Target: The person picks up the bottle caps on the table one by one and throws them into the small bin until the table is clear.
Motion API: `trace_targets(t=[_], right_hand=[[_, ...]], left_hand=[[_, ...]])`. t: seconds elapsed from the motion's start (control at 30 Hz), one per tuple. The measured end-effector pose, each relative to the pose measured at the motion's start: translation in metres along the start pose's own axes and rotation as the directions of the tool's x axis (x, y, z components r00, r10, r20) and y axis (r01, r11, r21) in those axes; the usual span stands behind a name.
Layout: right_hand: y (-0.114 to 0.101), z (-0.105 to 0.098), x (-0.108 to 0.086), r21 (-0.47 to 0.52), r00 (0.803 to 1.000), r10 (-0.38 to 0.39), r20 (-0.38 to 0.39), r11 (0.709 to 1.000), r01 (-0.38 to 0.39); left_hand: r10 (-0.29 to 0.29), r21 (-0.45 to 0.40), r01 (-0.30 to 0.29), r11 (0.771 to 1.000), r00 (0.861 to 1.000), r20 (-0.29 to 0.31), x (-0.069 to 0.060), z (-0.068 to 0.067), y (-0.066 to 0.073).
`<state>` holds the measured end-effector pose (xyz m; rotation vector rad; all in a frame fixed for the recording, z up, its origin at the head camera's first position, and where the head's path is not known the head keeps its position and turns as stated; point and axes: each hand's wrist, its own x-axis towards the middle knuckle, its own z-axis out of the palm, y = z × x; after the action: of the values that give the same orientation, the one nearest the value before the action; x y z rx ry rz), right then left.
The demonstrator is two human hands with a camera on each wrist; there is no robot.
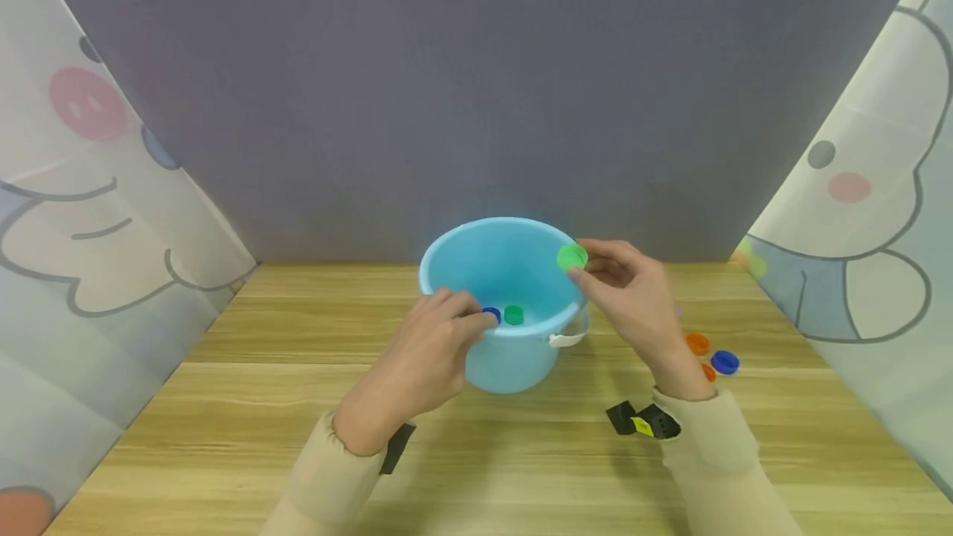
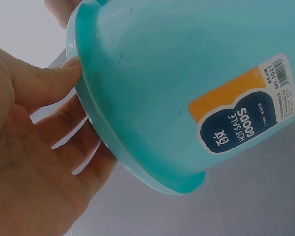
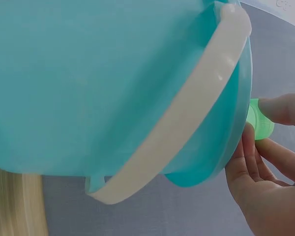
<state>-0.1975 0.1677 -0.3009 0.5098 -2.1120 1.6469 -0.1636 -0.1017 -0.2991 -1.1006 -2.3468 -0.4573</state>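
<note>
A light blue bucket stands upright on the wooden table. At its near-left rim, my left hand grips the edge; in the left wrist view the thumb lies on the outside and the other fingers go over the rim. My right hand pinches a light green bottle cap between thumb and fingers, at the bucket's right rim. The same cap shows just past the rim in the right wrist view. Inside the bucket lie a green cap and a blue cap, the latter partly hidden.
Right of the bucket, orange caps and a blue cap lie on the table, partly behind my right wrist. The bucket's white handle hangs down its side. A grey wall rises behind the table.
</note>
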Motion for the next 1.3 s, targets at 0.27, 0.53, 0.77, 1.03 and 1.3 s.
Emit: trace_targets(t=[0.27, 0.53, 0.77, 1.03, 1.3], right_hand=[[-0.002, 0.005, -0.001, 0.013, 1.000, -0.007, 0.007, 1.000, 0.007], [-0.007, 0.011, -0.002, 0.005, 1.000, -0.025, -0.015, 1.000, 0.025], [-0.008, 0.017, -0.003, -0.029, 0.999, -0.035, -0.033, 0.999, 0.034], [-0.007, 0.023, -0.003, -0.002, 0.997, -0.042, -0.066, 0.999, 0.042], [-0.007, 0.023, -0.003, -0.008, 0.996, -0.038, -0.077, 0.999, 0.037]], left_hand=[[-0.001, 0.001, 0.001, 1.000, 1.000, 0.001, 0.000, 0.000, 0.000], [-0.012, 0.004, 0.012, 1.000, 1.000, 0.013, 0.000, -0.001, 0.001], [-0.009, 0.004, 0.009, 1.000, 1.000, 0.017, 0.000, -0.001, 0.001], [-0.004, 0.003, 0.004, 1.000, 1.000, 0.009, 0.000, 0.000, 0.000], [-0.003, 0.000, 0.003, 1.000, 1.000, 0.007, 0.001, 0.000, 0.000]])
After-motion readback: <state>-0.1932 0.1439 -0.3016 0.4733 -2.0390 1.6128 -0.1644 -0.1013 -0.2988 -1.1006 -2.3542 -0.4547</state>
